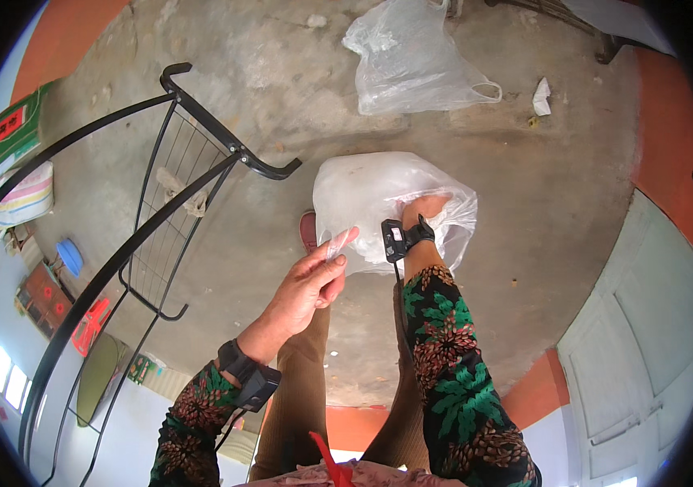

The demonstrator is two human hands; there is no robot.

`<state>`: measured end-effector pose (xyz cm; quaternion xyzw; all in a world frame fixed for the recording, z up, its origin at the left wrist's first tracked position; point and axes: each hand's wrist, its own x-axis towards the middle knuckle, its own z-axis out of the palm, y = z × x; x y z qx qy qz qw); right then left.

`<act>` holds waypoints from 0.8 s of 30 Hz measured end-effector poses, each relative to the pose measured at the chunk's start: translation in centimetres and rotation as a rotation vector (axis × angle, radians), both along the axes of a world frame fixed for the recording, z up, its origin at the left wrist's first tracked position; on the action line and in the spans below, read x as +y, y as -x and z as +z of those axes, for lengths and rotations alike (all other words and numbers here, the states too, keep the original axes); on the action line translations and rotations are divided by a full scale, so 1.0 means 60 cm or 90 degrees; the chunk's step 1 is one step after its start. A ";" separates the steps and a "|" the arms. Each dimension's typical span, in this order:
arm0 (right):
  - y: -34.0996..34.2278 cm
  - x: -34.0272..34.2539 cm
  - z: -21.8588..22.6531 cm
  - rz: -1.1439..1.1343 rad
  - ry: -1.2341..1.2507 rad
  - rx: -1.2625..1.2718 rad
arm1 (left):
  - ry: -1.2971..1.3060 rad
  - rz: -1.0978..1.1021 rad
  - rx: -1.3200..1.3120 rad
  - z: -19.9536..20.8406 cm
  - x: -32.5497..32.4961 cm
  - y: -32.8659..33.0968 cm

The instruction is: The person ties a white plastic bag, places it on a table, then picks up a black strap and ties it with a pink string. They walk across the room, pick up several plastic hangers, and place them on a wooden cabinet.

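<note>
- Above the floor (533, 219), the left hand (302, 294) holds a bit of clear plastic (337, 243) at its fingertips.
- Beside it, the right hand (428, 209) is inside a white bag (359, 191), fingers hidden; I cannot tell what it grips.
- That bag sits just ahead of the legs (301, 357), by a red shoe (307, 230).
- Farther ahead lies another plastic bag (407, 69).
- Left stands a black metal rack (210, 128).

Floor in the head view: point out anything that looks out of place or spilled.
A crumpled white scrap lies on the concrete floor, right of the upper plastic bag, with a small yellowish bit beside it. Both look like stray litter. No spill is evident.
</note>
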<state>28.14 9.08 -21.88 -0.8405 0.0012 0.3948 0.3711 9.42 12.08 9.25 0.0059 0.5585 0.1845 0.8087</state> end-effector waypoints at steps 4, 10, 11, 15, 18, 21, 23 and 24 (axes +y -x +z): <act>0.013 -0.012 -0.035 -0.034 -0.125 0.016 | -0.036 -0.006 0.013 -0.009 -0.007 0.003; -0.037 0.007 0.053 0.519 0.213 -0.079 | -0.076 0.010 0.007 -0.052 -0.033 -0.013; -0.048 0.004 0.078 0.530 0.158 -0.010 | -0.073 -0.030 0.045 -0.065 -0.039 -0.018; -0.041 0.014 0.158 0.572 0.010 0.130 | -0.110 -0.152 0.070 -0.136 -0.062 -0.036; -0.071 0.017 0.275 0.835 0.064 -0.249 | -0.101 -0.160 0.049 -0.173 -0.086 -0.032; -0.125 0.055 0.395 1.105 -0.109 -0.135 | -0.139 -0.169 0.051 -0.195 -0.107 -0.035; -0.169 0.124 0.416 0.857 -0.005 0.261 | -0.167 -0.222 0.055 -0.201 -0.109 -0.034; -0.184 0.160 0.405 0.719 -0.018 0.448 | -0.206 -0.272 0.072 -0.203 -0.107 -0.035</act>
